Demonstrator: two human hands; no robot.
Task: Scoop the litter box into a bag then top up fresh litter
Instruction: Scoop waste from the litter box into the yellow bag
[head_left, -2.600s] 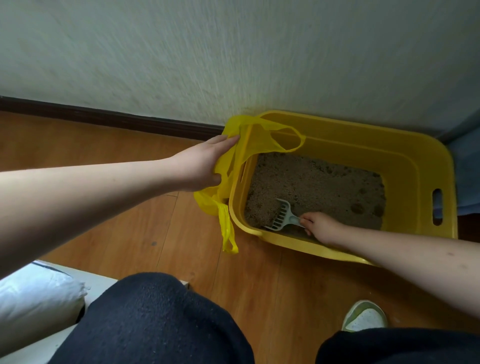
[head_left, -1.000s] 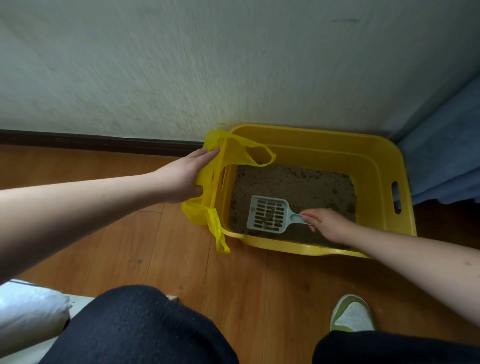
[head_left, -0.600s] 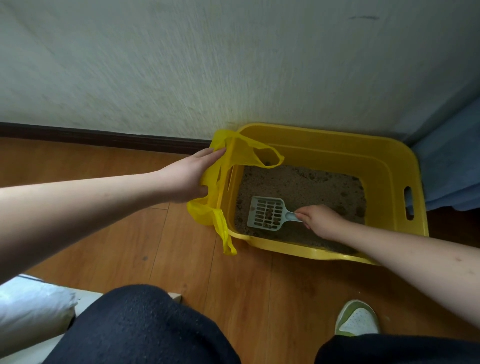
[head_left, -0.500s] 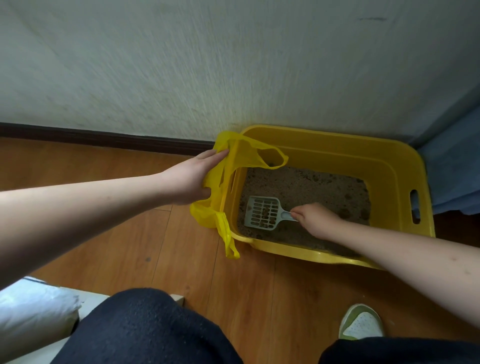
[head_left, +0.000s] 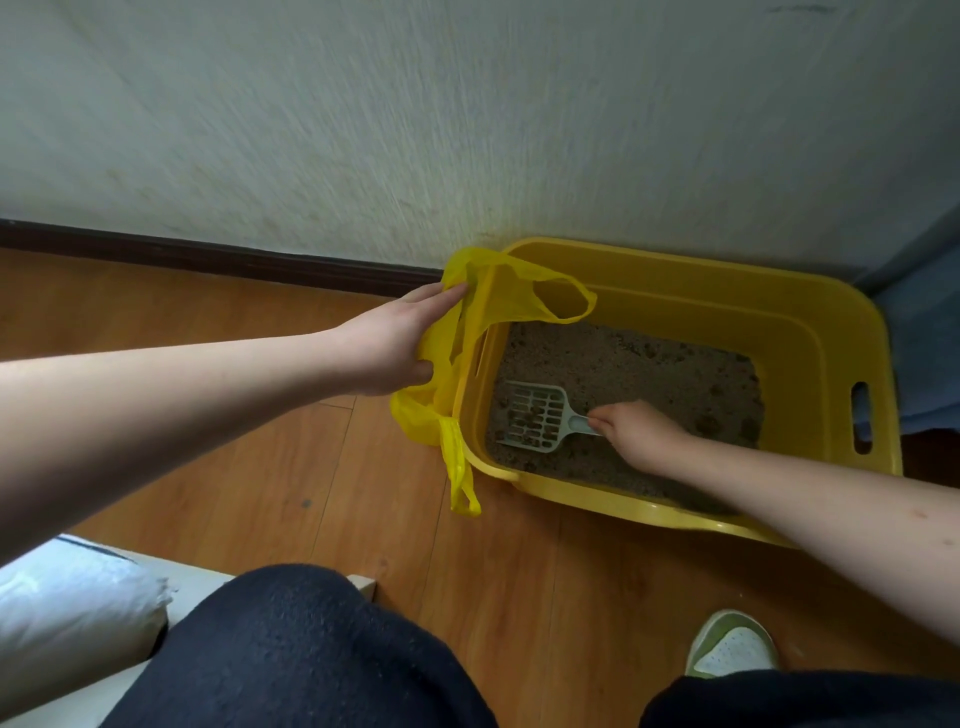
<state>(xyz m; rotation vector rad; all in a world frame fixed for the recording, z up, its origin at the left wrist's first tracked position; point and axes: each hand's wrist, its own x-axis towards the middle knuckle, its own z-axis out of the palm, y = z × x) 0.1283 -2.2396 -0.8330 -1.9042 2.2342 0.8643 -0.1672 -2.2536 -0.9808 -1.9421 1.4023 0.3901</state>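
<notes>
A yellow litter box (head_left: 810, 332) stands on the wood floor against the wall, with brown litter (head_left: 649, 364) inside. My right hand (head_left: 636, 434) grips the handle of a grey slotted scoop (head_left: 535, 422), held level above the litter near the box's left end, with several dark clumps on it. My left hand (head_left: 395, 345) pinches a yellow plastic bag (head_left: 488, 312) at the box's left rim. The bag's mouth stands open above the rim, and one handle dangles down outside the box.
A white wall with a dark skirting board (head_left: 208, 257) runs behind the box. Blue fabric (head_left: 924, 332) hangs to the right of it. A white sack (head_left: 67, 618) lies at the lower left, beside my dark-trousered knees. My shoe (head_left: 732, 647) rests on the floor at the lower right.
The scoop has come up out of the litter, turned flat with clumps on it, and shifted a little left toward the bag. My left hand has kept its hold on the bag.
</notes>
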